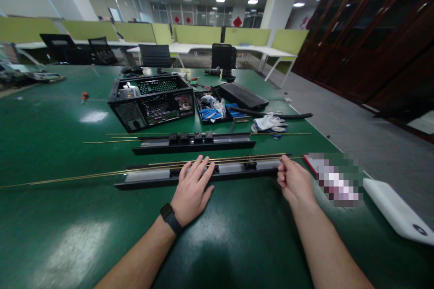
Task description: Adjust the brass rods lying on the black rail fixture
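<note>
Across the middle of the frame, on a green tabletop [101, 221]: one black rail [149, 182], lying lengthwise, with pale inner face. Over it, brass-coloured rods [101, 174], thin and long, running out past the rail's end to the left edge of the frame.

Left hand [193, 189], lower centre: fingers extended and slightly spread, laid over the rods and rail, not curled around them; black wristwatch [167, 212] at the wrist.

Right hand [295, 179], right of centre: fingers curled, thumb and forefinger pinching the rods at the rail's right end; number gripped cannot be told.

Just above, centre: second rail [156, 148], parallel, bearing four black blocks [184, 138].

Upper centre: open computer case [154, 104], black; to its right, blue-and-white gloves [213, 107] in a dark tray.

Right edge: white object [395, 207], elongated, with dark round mark.
</note>
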{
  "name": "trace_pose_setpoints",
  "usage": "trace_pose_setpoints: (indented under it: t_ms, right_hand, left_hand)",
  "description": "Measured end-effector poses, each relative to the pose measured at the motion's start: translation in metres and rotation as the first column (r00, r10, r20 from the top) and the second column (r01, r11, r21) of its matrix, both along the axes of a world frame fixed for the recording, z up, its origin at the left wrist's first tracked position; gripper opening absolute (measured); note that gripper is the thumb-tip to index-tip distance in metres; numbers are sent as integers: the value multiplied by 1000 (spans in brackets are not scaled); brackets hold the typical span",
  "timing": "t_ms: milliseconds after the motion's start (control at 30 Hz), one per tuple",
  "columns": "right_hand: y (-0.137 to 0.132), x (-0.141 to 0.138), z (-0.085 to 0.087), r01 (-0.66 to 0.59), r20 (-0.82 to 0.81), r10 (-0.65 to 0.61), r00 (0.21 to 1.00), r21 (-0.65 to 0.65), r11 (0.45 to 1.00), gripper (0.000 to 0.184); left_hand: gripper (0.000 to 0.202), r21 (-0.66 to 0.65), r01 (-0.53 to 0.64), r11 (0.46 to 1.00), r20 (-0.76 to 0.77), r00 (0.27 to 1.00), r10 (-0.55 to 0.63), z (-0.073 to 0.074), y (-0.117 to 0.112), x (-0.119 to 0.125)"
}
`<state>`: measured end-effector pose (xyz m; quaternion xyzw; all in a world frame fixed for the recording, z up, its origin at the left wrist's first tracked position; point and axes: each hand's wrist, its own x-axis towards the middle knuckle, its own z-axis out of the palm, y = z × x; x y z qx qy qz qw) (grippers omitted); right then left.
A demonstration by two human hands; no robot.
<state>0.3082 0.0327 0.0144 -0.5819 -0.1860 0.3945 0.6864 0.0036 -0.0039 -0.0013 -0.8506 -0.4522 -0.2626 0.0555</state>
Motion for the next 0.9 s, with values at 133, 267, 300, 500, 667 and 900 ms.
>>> trace_pose_setpoints:
  t_ms: [133,267,300,500,667,900]
  right_hand:
    - [-3,-13,-2,-114,55,116,992,-31,993,42]
    - [-5,-24,-4,-242,121,245,962,-37,970,45]
    - [-5,-23,-4,-240,116,242,963,-30,970,44]
    - [0,-4,-4,-51,67,50,996,23,998,40]
    - [-2,-12,-5,-161,69,161,984,-18,987,46]
    - [-1,-9,-4,-98,68,98,993,-6,995,43]
  left_hand:
    - [60,-5,0,1000,-4,1000,0,1,0,0]
    - [58,0,2,1000,-7,1000,-2,2,0,-1]
    - [57,2,2,1000,-8,1000,-2,1,0,-1]
    - [56,-8,-9,1000,-15,1000,9,-1,1,-1]
    - [57,7,-3,1000,-9,1000,3,-1,1,0]
    - [56,11,2,1000,0,1000,-2,-1,1,-1]
